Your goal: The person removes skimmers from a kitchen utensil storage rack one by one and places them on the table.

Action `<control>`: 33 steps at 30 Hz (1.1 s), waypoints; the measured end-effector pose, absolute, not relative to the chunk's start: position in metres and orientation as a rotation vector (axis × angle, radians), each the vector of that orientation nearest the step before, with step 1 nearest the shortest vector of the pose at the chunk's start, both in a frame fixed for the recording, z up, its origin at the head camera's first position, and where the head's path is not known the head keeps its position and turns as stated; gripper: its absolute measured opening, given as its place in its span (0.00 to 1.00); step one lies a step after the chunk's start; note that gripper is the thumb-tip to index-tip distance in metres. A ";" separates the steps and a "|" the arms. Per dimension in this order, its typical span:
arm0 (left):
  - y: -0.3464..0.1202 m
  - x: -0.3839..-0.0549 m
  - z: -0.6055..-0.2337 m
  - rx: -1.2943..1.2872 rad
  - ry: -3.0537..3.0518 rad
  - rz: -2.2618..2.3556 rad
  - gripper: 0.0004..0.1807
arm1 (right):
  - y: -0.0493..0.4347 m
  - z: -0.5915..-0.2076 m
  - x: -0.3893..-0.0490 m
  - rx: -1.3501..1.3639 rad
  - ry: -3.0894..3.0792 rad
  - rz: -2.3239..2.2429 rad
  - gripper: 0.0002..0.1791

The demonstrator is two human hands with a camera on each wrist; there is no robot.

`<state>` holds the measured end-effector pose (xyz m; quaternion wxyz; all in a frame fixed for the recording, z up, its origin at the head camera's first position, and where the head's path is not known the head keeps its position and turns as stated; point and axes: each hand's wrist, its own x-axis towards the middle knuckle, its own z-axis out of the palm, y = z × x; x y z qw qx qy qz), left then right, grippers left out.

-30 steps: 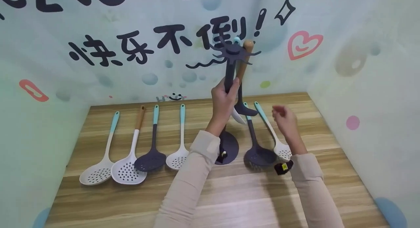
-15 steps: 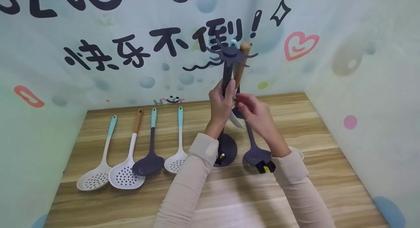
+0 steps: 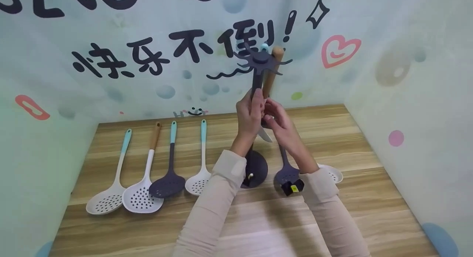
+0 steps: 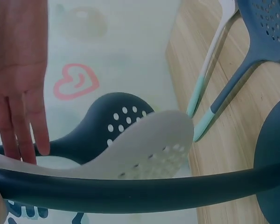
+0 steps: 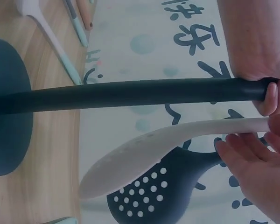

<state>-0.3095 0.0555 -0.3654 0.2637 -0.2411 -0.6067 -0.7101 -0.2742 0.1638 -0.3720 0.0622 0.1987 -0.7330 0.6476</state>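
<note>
My left hand point(image 3: 249, 111) grips the upright black pole point(image 5: 144, 93) of a utensil stand, whose hooked top point(image 3: 260, 59) is above the hand and whose round base point(image 3: 257, 170) is on the table. A white slotted spoon point(image 4: 149, 149) with a wooden handle point(image 3: 272, 72) hangs from the stand. My right hand point(image 5: 261, 172) pinches this spoon's neck, right beside the left fingers. A dark slotted spoon point(image 5: 154, 186) hangs behind the white one. In the head view, the hands hide much of both hanging spoons.
To the left lie a white spoon point(image 3: 109, 199), a wooden-handled white skimmer point(image 3: 142, 198), a dark slotted spoon point(image 3: 168, 186) and a smaller white one point(image 3: 199, 183). Right of the base are a dark slotted utensil point(image 3: 286, 173) and a white skimmer point(image 3: 332, 173). A printed backdrop point(image 3: 199, 94) stands behind.
My right hand has moved left from above the right-hand skimmer to the hanging white spoon and closed at its neck. The left hand has stayed on the pole.
</note>
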 end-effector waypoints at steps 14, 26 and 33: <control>0.052 -0.289 -0.345 -0.601 -1.708 -1.874 0.40 | 0.186 -0.375 -0.262 0.675 -2.173 2.078 0.18; 0.057 -0.309 -0.367 -0.568 -1.713 -1.848 0.35 | 0.197 -0.366 -0.251 0.749 -2.183 2.087 0.18; 0.056 -0.309 -0.365 -0.590 -1.708 -1.836 0.39 | 0.198 -0.363 -0.252 0.657 -2.204 1.934 0.18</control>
